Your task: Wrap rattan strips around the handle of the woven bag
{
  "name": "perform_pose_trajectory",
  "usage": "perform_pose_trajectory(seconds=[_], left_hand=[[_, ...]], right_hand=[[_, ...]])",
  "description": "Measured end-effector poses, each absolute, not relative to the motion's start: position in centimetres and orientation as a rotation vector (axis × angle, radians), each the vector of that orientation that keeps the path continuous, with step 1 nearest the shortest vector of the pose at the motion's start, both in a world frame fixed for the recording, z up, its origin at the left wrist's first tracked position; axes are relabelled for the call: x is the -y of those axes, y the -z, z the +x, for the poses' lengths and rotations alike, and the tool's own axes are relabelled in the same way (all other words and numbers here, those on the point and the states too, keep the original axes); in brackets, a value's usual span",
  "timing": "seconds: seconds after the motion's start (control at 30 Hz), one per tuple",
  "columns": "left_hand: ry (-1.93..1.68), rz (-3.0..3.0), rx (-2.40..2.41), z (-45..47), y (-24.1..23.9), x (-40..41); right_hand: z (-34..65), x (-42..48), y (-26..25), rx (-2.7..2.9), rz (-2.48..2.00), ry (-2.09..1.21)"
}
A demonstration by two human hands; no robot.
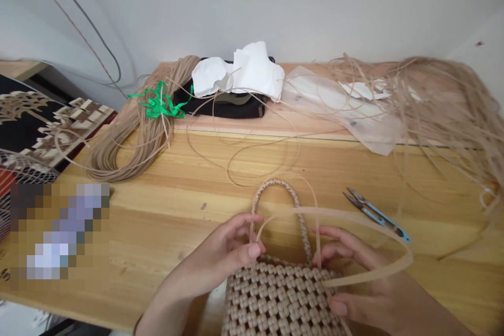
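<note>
A beige woven bag [281, 294] stands at the table's front, its openwork side facing me. Its braided handle [303, 220] arches up behind the top rim. My left hand [232, 249] is at the rim's left end, thumb and fingers closed on a flat beige strip [291, 211]. That strip loops over to the right and comes back to the bag's upper right corner. Around this corner is my right hand [358, 273], thumb on the front and fingers behind, by the handle's right foot. Some right fingertips are hidden behind the bag.
Blue-handled thread snips [378, 215] lie to the right. Behind are a strip coil [129, 142] tied with green ribbon [161, 102], white paper [255, 71] on a black pouch [224, 107], a clear plastic bag [378, 131] and tangled strips [444, 94]. A blurred-out object [63, 231] lies left.
</note>
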State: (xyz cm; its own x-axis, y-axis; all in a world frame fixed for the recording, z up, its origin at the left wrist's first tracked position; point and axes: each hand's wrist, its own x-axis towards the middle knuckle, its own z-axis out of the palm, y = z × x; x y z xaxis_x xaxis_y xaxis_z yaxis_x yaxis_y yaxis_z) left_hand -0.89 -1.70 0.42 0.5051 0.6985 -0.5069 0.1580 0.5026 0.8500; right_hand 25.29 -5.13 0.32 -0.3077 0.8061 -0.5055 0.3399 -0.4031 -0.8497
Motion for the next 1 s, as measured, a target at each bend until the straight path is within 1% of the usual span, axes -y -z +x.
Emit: perform_pose_trajectory(seconds=[0.23,0.4,0.53,0.73,1.0], left_hand=[[-0.455,1.007,-1.067,-0.5,0.1,2.0],[-0.428,0.99,-1.057,-0.7,0.4,2.0],[-0.405,0.978,-1.066,-0.7,0.5,1.8],[-0.479,0.904,-1.046,-0.3,1.1,1.3],[-0.479,0.909,-1.021,-0.4,1.4,1.5]], right_hand=[[24.7,5.1,-0.5,1.411,-1.636,-1.717],[24.3,5.1,-0.4,1.392,-1.643,-1.696],[24.4,5.1,0.1,1.418,-1.681,-1.684],[24.8,4.8,1.1,1.505,-1.696,-1.665],[25.3,4.8,1.2,1.544,-1.717,-1.65]])
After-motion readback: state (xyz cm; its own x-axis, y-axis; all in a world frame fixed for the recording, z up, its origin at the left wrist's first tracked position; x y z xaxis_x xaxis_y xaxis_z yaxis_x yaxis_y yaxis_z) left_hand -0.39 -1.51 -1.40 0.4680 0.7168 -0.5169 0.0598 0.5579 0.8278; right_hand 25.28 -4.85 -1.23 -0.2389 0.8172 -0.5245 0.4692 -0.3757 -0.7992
